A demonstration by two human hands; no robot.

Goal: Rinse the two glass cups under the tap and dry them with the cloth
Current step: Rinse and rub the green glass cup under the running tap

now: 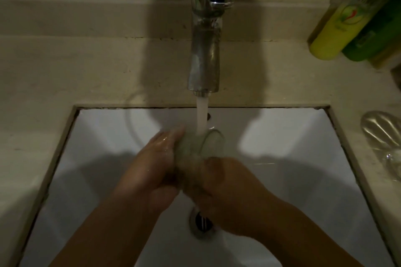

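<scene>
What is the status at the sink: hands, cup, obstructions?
Both hands, left and right, hold one glass cup. Tap running onto it. Second cup, cloth unseen. Nothing obstructing.

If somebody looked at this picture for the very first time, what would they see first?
Probably the white stream of water pouring from the shiny tap in the middle. Right under it, over the white sink, the left hand and right hand hold a glass cup. After that, the bright yellow bottle at the top right.
</scene>
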